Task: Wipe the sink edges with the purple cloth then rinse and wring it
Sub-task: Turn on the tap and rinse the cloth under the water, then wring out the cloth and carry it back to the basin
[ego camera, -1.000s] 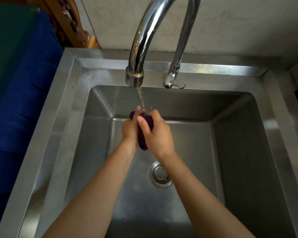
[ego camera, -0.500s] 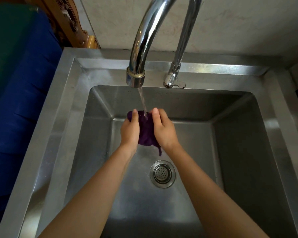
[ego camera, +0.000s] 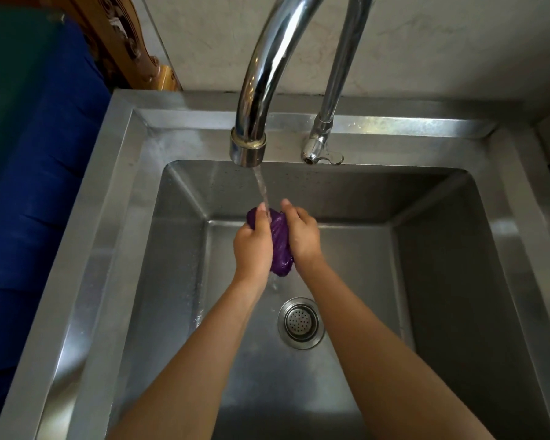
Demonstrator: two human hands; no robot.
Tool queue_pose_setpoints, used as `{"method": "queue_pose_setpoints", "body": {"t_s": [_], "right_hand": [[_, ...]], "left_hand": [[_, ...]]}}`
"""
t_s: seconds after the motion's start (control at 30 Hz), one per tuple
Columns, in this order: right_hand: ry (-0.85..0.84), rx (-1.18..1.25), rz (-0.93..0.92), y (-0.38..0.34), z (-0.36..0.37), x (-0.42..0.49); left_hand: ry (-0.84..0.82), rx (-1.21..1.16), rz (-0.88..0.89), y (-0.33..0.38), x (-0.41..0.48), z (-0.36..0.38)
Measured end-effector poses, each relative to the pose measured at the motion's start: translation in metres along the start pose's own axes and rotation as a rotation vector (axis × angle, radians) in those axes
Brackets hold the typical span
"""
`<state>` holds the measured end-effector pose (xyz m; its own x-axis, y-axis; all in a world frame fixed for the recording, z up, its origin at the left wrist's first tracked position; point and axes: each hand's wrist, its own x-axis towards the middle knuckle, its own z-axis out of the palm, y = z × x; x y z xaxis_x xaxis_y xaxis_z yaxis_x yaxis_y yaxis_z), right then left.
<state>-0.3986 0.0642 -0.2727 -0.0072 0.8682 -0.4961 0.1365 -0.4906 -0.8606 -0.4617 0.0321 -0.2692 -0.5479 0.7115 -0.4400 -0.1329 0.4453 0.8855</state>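
The purple cloth [ego camera: 280, 246] is bunched and wet, pressed between both my hands above the steel sink [ego camera: 121, 192] basin. My left hand [ego camera: 254, 246] grips its left side and my right hand [ego camera: 302, 236] grips its right side. A thin stream of water runs from the curved chrome tap [ego camera: 254, 100] onto the top of the cloth. Water drips from the cloth's lower end towards the basin floor.
The round drain strainer [ego camera: 301, 322] lies just below my hands. The tap's lever [ego camera: 323, 155] sits on the back rim. A blue cover [ego camera: 35, 192] borders the sink on the left, with carved wood [ego camera: 131, 52] behind it and a pale wall at the back.
My hands have closed in on the cloth, squeezing it into a narrower bunch under the stream; half a second ago it hung spread wider between them.
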Motion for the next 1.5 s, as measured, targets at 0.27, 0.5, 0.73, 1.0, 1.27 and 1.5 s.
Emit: {"method": "queue_pose_setpoints", "body": {"t_s": [0.27, 0.5, 0.73, 1.0, 1.27, 1.5], "right_hand": [[-0.207, 0.056, 0.147, 0.004, -0.021, -0.006], [-0.093, 0.145, 0.032, -0.052, -0.065, 0.003], [-0.122, -0.274, -0.040, -0.113, -0.068, 0.007], [-0.046, -0.358, -0.042, -0.106, -0.056, 0.027], [-0.073, -0.195, -0.081, -0.097, -0.059, 0.026], [-0.142, -0.161, -0.125, -0.093, -0.063, 0.023]], "left_hand": [[-0.143, -0.213, -0.128, -0.004, 0.016, -0.014], [-0.196, -0.096, -0.038, 0.006, 0.008, -0.010], [-0.250, -0.212, -0.093, 0.016, 0.006, -0.009], [-0.228, -0.353, -0.199, 0.014, 0.009, -0.012], [-0.223, -0.373, -0.247, 0.009, 0.009, -0.015], [-0.239, -0.409, -0.292, 0.007, 0.007, -0.016]]}}
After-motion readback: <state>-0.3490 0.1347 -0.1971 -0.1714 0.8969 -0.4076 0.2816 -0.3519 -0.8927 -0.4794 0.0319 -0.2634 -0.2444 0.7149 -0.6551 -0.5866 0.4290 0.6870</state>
